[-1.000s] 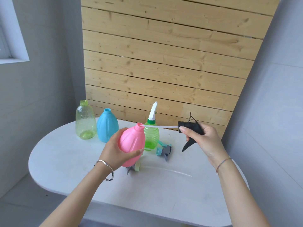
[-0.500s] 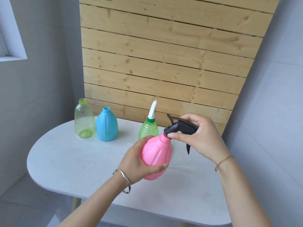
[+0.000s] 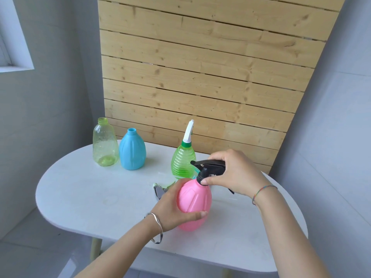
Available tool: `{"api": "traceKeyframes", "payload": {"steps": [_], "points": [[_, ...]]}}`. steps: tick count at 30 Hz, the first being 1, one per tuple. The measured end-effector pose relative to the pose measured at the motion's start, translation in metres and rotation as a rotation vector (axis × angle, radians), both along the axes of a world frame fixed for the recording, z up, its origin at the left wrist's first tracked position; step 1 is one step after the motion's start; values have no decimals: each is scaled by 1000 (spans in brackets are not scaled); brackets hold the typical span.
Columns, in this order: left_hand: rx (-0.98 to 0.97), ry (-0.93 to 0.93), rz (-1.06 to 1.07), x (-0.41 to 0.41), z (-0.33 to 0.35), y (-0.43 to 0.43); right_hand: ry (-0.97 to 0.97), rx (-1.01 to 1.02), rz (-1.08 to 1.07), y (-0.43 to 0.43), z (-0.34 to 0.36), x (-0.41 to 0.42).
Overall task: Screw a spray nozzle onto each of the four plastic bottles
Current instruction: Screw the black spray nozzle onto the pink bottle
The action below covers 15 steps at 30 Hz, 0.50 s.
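Note:
My left hand (image 3: 172,207) grips a pink bottle (image 3: 195,199) from its left side, holding it tilted a little above the white table (image 3: 96,195). A black spray nozzle (image 3: 208,167) sits on the pink bottle's neck, and my right hand (image 3: 234,173) holds it, thumb and fingers round its collar. Behind stands a green ribbed bottle (image 3: 183,161) with a white nozzle (image 3: 188,131) fitted. At the back left stand a clear yellow-green bottle (image 3: 104,143) and a blue bottle (image 3: 132,150), both with open necks.
A loose nozzle (image 3: 158,189) lies on the table just left of my left hand, partly hidden by it. A wooden slat panel (image 3: 200,77) rises behind the table, grey walls on both sides. The table's front edge is close to my forearms.
The nozzle's tube went into the pink bottle and the black nozzle now sits on its neck. My right hand shifted its hold down to the collar. The bottle stands more upright.

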<state>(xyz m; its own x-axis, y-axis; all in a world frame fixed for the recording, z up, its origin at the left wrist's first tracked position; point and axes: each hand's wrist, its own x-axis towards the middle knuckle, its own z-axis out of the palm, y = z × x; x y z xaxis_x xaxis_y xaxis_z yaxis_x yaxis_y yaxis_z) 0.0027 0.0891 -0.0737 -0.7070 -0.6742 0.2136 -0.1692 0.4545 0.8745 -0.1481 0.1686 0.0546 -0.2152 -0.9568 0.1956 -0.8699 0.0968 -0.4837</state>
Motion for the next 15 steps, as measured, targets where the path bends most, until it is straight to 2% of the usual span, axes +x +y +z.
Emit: {"api": "traceKeyframes", "payload": {"steps": [2, 4, 6, 10, 12, 15], "points": [[44, 77, -31, 2, 10, -3, -50, 12, 12, -2, -2, 4], [77, 255, 23, 3, 26, -7, -59, 16, 29, -4, -3, 10], [34, 384, 61, 6, 42, -11, -30, 10, 50, -7, -4, 14], [-42, 394, 85, 10, 56, -17, -22, -29, 70, -9, -6, 19], [-37, 393, 93, 11, 54, -17, -184, -60, 92, -4, -8, 15], [-22, 397, 105, 14, 53, -20, -547, -171, 148, 1, -16, 0]]}}
